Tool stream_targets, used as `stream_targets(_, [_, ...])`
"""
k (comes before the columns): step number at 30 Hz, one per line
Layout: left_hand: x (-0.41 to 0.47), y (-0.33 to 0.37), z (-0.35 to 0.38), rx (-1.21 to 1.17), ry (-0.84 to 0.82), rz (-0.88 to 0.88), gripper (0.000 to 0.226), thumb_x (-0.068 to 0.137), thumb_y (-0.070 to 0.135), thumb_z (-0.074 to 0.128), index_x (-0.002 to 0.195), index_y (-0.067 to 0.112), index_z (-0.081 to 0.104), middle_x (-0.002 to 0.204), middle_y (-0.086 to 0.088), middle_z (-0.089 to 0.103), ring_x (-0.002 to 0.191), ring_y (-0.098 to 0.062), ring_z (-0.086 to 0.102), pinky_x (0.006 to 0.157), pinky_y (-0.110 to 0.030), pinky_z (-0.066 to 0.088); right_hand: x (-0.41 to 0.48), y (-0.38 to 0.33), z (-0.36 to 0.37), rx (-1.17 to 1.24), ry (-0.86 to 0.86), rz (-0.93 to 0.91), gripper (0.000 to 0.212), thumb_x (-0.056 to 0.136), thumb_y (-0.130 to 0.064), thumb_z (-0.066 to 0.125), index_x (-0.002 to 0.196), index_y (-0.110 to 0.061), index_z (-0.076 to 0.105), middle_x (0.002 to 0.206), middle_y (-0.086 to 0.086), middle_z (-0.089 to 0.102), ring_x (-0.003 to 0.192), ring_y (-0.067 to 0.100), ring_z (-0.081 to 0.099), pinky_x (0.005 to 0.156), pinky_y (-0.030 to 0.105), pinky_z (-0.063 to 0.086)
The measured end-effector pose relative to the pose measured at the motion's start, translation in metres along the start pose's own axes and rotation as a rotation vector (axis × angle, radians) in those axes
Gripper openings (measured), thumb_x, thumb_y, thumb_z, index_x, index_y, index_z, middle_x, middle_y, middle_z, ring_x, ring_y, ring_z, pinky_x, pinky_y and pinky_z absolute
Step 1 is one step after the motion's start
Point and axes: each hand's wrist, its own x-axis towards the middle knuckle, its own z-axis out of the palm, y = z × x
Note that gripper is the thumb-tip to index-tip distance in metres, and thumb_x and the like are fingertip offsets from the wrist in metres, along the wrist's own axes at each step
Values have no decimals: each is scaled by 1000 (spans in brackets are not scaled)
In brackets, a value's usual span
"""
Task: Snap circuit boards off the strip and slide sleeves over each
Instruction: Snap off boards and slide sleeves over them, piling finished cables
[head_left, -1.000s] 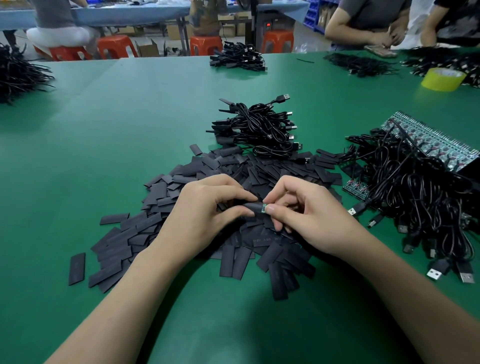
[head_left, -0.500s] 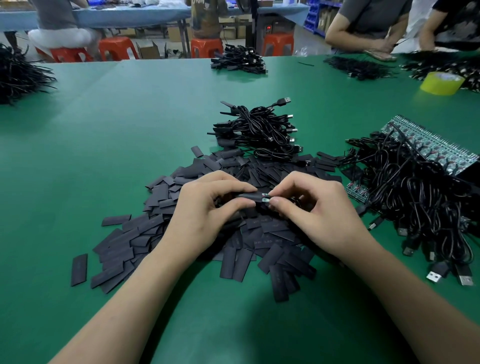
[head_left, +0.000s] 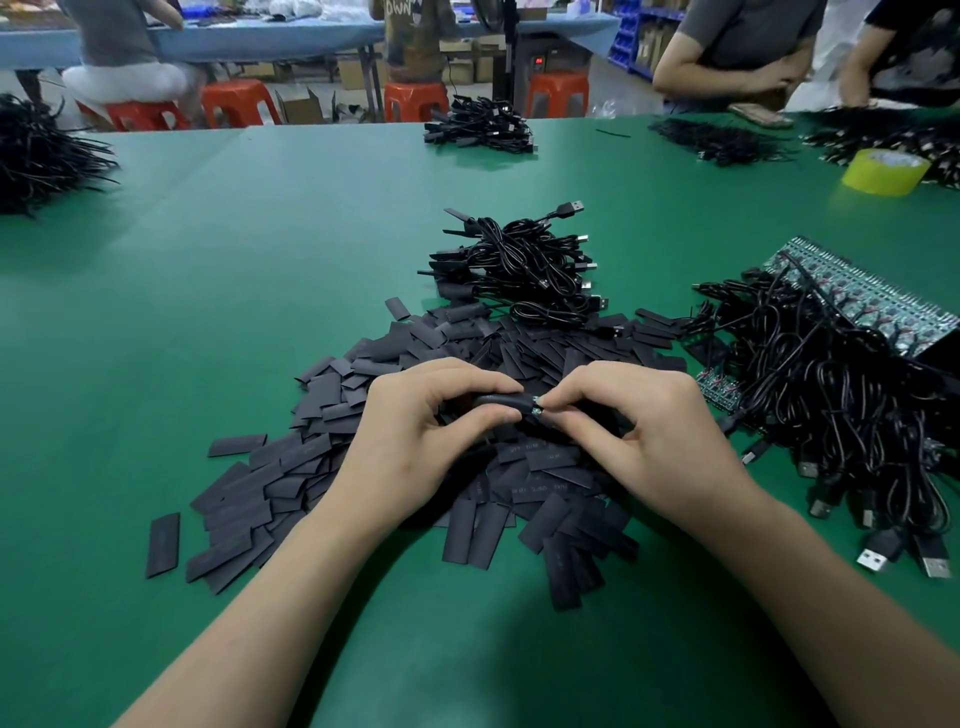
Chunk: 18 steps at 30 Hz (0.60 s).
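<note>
My left hand (head_left: 415, 441) pinches a black sleeve (head_left: 501, 401) between thumb and forefinger, just above a heap of flat black sleeves (head_left: 363, 467). My right hand (head_left: 649, 436) pinches a small green circuit board (head_left: 536, 411) whose end shows at the sleeve's right mouth; most of the board is hidden inside the sleeve. At the right lies a strip of circuit boards (head_left: 857, 296) with black USB cables (head_left: 841, 415) attached. A short green strip piece (head_left: 719, 387) lies beside my right hand.
A pile of sleeved cables (head_left: 524, 270) sits behind the sleeve heap. More cable bundles (head_left: 41, 156) lie at the far left and far edge (head_left: 480, 130). A yellow tape roll (head_left: 885, 171) stands far right. Other people work at the far right.
Both hands have lifted slightly and stayed together. The sleeve has slid further right over the board, so less green shows at its mouth.
</note>
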Motion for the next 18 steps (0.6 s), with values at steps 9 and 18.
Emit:
stream_targets(9, [-1, 3, -2, -159, -27, -90, 22, 84, 15, 82, 97, 33, 77, 89, 20, 76, 80, 3, 71, 75, -9, 50, 0, 0, -2, -13, -2, -45, 6, 94, -17, 72, 99, -17, 75, 92, -8, 72, 86, 8, 68, 77, 33, 54])
stream_targets(18, [-2, 1, 0, -253, -75, -161, 18, 85, 20, 81, 99, 32, 79, 86, 8, 79, 79, -10, 76, 76, -21, 58, -1, 1, -3, -52, -4, -65, 5, 94, -15, 72, 99, -15, 75, 91, -6, 72, 86, 12, 67, 76, 35, 54])
